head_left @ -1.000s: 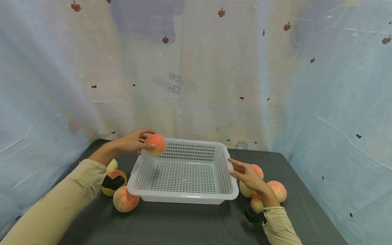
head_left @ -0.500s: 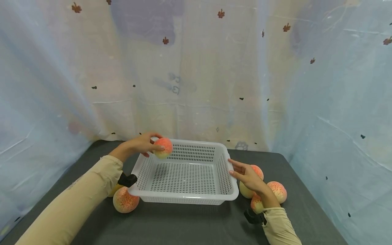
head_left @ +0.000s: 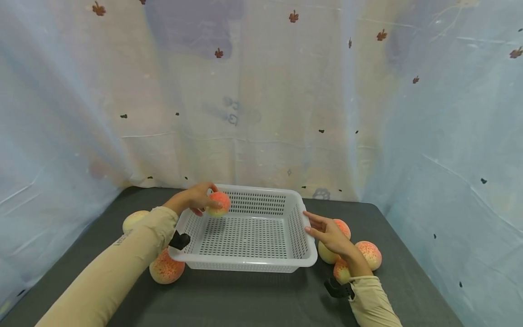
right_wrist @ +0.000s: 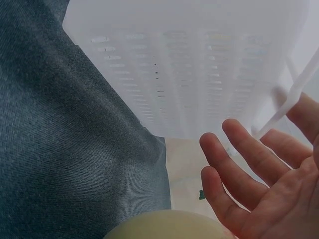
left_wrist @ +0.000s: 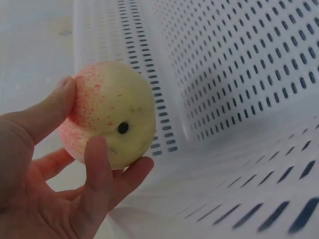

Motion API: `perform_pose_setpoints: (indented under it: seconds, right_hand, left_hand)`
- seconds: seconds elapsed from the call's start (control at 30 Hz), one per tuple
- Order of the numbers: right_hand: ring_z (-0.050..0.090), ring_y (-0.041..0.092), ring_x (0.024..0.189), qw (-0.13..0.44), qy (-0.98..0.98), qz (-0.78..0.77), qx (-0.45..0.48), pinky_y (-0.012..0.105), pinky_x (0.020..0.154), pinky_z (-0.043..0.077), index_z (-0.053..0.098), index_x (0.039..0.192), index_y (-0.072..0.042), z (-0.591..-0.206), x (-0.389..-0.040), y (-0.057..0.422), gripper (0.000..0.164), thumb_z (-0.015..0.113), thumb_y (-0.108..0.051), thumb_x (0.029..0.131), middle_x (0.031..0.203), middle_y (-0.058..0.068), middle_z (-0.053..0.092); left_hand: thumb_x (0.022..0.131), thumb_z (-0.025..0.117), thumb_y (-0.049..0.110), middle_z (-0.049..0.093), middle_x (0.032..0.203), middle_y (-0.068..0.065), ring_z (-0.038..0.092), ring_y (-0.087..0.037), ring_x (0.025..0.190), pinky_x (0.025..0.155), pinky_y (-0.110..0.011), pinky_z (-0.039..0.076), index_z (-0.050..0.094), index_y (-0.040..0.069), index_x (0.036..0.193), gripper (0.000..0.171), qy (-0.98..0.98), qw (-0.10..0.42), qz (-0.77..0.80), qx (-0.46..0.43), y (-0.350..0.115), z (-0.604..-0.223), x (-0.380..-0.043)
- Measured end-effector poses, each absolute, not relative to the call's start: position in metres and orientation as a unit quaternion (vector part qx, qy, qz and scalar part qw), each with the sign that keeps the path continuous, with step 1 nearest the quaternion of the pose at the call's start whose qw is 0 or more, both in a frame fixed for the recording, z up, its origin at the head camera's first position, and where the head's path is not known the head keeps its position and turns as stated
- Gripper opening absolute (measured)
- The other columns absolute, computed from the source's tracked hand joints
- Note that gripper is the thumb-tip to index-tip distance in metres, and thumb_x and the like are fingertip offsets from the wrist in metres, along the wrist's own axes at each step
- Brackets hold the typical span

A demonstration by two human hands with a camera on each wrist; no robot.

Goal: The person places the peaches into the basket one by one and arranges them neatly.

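My left hand (head_left: 195,198) grips a red-and-yellow peach (head_left: 220,204) between thumb and fingers, over the back left part of a white slotted plastic basket (head_left: 249,264). From the left wrist, the peach (left_wrist: 119,104) shows its pale side with a dark round spot, close to the basket's slotted wall. Against the basket's right rim, my right hand (head_left: 330,234) rests with its fingers extended. Seen from the right wrist, several loosely bent fingers (right_wrist: 249,154) lie outside the basket wall (right_wrist: 174,84), apart from it, while another finger overlaps the rim.
To the left of the basket are a pale peach (head_left: 134,220), partly behind the sleeve, and a speckled one (head_left: 166,269). Several more peaches (head_left: 369,255) cluster beside the right forearm. All stand on a dark cloth-covered table (head_left: 245,299), with a printed curtain (head_left: 261,113) behind it.
My left hand has carried the peach rightward and then lower over the basket. The left forearm has followed, uncovering the pale peach at the left. My right hand keeps its place at the rim.
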State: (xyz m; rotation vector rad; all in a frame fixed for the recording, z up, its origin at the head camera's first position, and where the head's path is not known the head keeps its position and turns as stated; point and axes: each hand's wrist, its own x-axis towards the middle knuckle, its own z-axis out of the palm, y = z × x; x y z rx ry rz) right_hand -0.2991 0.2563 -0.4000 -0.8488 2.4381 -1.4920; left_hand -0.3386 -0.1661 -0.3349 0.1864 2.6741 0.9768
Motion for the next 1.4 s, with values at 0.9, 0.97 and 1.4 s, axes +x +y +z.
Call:
perform_pose_setpoints:
  seconds: [0.9, 0.97, 1.4]
  right_hand:
    - [0.052, 0.047, 0.135, 0.079, 0.819, -0.495, -0.280, 0.033, 0.100, 0.056, 0.027, 0.157, 0.005, -0.399, -0.296, 0.255, 0.063, 0.056, -0.016, 0.105, 0.153, 0.030, 0.044]
    - [0.053, 0.047, 0.134, 0.077, 0.818, -0.495, -0.281, 0.033, 0.100, 0.056, 0.027, 0.157, 0.005, -0.400, -0.297, 0.255, 0.063, 0.056, -0.016, 0.105, 0.153, 0.030, 0.044]
    - [0.051, 0.049, 0.135, 0.079, 0.812, -0.504, -0.283, 0.029, 0.098, 0.056, 0.026, 0.157, 0.006, -0.401, -0.298, 0.256, 0.063, 0.055, -0.015, 0.105, 0.153, 0.031, 0.043]
  left_hand:
    - [0.088, 0.078, 0.012, 0.057, 0.127, -0.022, 0.058, -0.028, 0.097, 0.059, -0.032, 0.058, 0.048, -0.002, 0.134, 0.056, 0.945, 0.149, 0.291, 0.016, -0.143, -0.355, -0.341]
    - [0.088, 0.079, 0.014, 0.058, 0.125, -0.021, 0.059, -0.028, 0.096, 0.058, -0.033, 0.057, 0.050, -0.001, 0.132, 0.055, 0.951, 0.138, 0.277, 0.019, -0.144, -0.357, -0.342]
    - [0.094, 0.071, 0.033, 0.060, 0.133, -0.023, 0.063, -0.029, 0.097, 0.059, -0.035, 0.058, 0.052, 0.000, 0.136, 0.057, 0.973, 0.111, 0.199, 0.046, -0.147, -0.351, -0.348]
